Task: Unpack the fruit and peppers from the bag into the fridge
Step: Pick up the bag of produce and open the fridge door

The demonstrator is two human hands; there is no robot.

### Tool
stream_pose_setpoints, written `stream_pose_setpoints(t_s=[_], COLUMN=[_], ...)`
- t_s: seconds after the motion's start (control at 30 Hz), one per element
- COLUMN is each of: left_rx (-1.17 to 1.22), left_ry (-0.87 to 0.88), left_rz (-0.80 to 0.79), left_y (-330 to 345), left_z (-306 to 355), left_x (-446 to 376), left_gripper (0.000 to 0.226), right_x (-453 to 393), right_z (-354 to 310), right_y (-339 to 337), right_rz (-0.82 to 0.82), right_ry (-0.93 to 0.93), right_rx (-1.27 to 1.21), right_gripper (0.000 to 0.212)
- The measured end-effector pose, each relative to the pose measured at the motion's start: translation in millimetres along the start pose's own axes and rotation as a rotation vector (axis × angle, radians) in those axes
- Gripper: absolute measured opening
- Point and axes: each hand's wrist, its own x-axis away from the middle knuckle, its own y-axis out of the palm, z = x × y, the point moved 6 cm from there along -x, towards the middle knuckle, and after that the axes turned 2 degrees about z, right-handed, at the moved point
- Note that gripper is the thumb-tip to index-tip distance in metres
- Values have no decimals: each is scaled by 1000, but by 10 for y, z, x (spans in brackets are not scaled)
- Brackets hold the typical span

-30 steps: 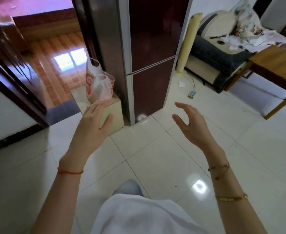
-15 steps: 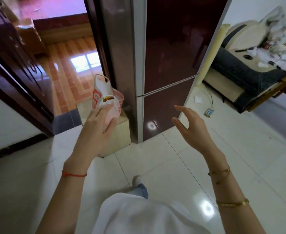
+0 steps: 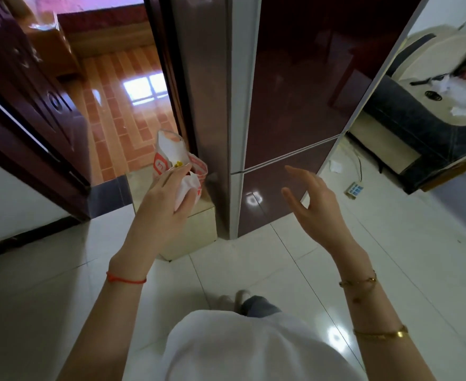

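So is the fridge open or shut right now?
Shut. Both dark red doors of the fridge sit flush, with only a thin seam between upper and lower; no interior shows.
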Motion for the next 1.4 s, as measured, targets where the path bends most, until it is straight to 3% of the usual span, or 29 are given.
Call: stream_pose_setpoints(t_s=[0.47,0.73,0.97,1.27,1.4], left_rx=[76,218,260,207,225], left_ry=[-64,-67,-51,-32,-53], left_rz=[73,153,133,141,146], left_y=[233,309,563,824,821], left_z=[252,491,469,467,481], left_x=[-553,-1254,-1987,-2433,-2430], left_gripper=[47,53,58,78,65], right_x=[-778,-1528,-2142,-2443,-2472], right_z=[-34,-523,-1049,-1208,-1188], right_y=[-97,-387,-417,-369,-342], right_rz=[32,252,342,369,341], right_ry=[-168,-480,-664,-747,-725], right_rx=[4,102,300,332,327], right_gripper=[46,48,54,64,67])
